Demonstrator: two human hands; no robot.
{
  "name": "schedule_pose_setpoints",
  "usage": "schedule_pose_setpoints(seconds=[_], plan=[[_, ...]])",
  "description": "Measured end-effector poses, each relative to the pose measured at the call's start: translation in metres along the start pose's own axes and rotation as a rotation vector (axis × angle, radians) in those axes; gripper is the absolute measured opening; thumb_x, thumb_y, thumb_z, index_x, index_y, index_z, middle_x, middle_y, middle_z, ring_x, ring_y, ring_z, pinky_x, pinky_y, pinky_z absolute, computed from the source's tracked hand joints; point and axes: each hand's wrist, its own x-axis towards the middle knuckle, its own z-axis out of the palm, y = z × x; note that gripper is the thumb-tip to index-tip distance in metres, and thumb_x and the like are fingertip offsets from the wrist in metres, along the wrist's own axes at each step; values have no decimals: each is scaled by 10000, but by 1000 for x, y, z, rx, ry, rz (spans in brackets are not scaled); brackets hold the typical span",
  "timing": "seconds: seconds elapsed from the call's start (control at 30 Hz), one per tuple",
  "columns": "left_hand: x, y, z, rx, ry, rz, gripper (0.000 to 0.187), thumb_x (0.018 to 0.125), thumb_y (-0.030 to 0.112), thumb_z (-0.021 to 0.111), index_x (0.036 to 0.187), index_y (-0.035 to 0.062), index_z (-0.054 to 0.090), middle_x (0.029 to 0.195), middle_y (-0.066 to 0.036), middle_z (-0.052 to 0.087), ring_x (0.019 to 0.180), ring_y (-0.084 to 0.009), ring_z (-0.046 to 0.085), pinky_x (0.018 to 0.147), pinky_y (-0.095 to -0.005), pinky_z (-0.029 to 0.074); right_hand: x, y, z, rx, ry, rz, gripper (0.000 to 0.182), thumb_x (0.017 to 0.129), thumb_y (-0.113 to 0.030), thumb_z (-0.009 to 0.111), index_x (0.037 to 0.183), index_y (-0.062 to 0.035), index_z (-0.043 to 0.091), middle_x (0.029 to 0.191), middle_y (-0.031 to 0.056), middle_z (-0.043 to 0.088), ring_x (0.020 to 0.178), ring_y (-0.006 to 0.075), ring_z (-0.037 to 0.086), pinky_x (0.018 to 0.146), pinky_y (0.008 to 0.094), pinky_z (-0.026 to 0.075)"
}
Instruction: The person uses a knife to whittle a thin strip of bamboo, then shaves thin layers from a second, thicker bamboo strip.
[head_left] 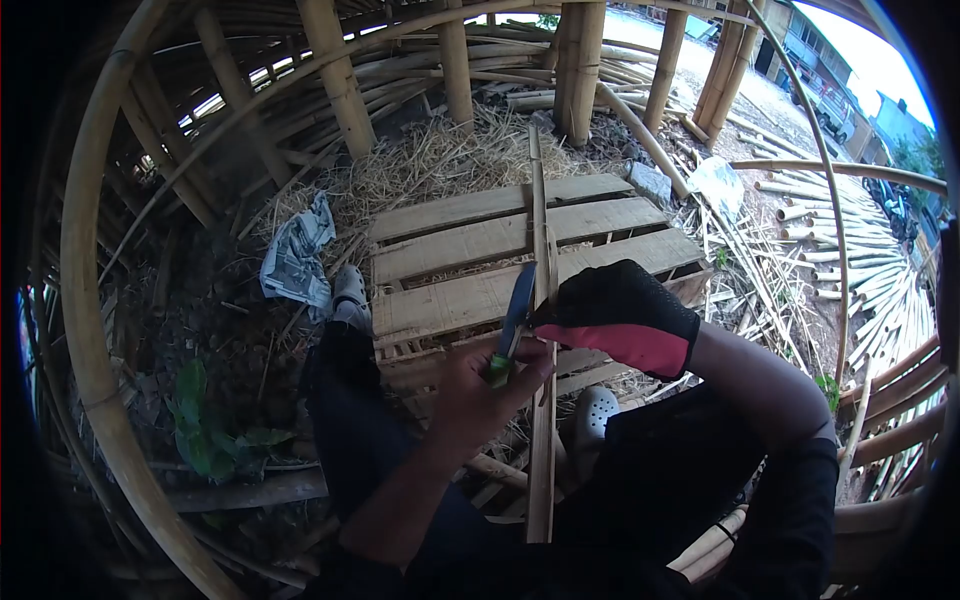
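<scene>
My bare left hand [478, 392] is closed around the green handle of a knife [520, 298], its blade pointing up and away from me along the left side of a bamboo strip [541, 460]. The long strip runs from my lap across a slatted wooden pallet [450, 262]. My right hand [622, 312], in a black and pink glove, is closed on the strip just right of the blade. The fingertips of both hands are close together there, and the exact contact between blade and strip is hard to make out.
Shavings [430, 165] lie beyond the pallet, with a crumpled newspaper [298, 255] to its left. Bamboo posts [578, 75] stand behind. A curved bamboo pole [90, 300] rises at left. Cut bamboo poles [850, 250] lie in rows at right. My feet in clogs [597, 412] flank the pallet.
</scene>
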Motion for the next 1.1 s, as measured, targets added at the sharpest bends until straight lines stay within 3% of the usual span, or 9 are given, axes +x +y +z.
schedule_pose_setpoints(seconds=[0.33,0.43,0.5,0.63,0.73,0.87,0.93,1.03,1.1], plan=[[-1,6,5,-147,97,-197,110,884,84,721,949,-5,719,727,-15,654,639,-44,580,568,-211,452,0,-4,14,-211,81,14,212,912,-264,651,1014,-89,713,898,66,691,829,269,665,711,375,550],[-2,6,6,-214,122,-167,76,879,64,717,912,-4,710,695,-4,633,582,-36,550,510,-201,415,-1,-12,17,-234,142,-32,239,855,-297,719,1008,-114,724,874,65,684,813,251,664,702,357,547],[-3,7,1,-258,96,-202,52,877,54,712,868,5,696,696,-2,629,563,-32,535,492,-196,395,-1,-24,17,86,204,324,308,759,-284,798,1024,-145,729,841,54,658,776,241,650,662,346,529],[-4,2,1,-298,115,-149,113,875,28,700,781,38,639,680,7,610,526,-12,493,457,-189,350,3,-25,18,-236,261,136,359,703,-248,835,1035,-161,729,814,44,624,727,236,621,626,348,502],[-5,0,6,-297,186,-59,110,868,23,710,803,48,625,666,21,592,521,-13,485,463,-192,359,4,-28,15,-408,245,36,266,770,-251,765,1014,-148,743,808,61,662,731,245,661,606,342,527],[-4,9,-2,17,97,112,90,878,60,714,840,50,633,651,34,569,511,-16,469,466,-194,358,8,-24,15,-223,248,52,327,763,-223,801,1077,-155,736,812,52,616,685,232,598,617,349,491],[-3,16,-10,-201,-21,-120,110,905,119,698,842,52,638,634,41,542,503,-24,450,459,-201,331,9,-25,12,-278,142,40,309,787,-177,783,1090,-137,737,814,59,624,684,224,606,623,339,498],[-3,11,-25,-332,-176,-177,136,931,170,679,867,52,654,628,40,529,499,-23,429,449,-205,295,2,-22,9,130,124,94,255,849,-92,739,1104,-89,732,872,69,673,749,190,657,686,311,534],[-3,8,-25,-343,-217,-206,136,934,179,679,905,49,653,639,37,533,496,-23,417,447,-205,284,-3,-18,17,481,22,296,300,899,-218,658,1196,-183,681,944,60,657,882,254,656,757,332,548]])
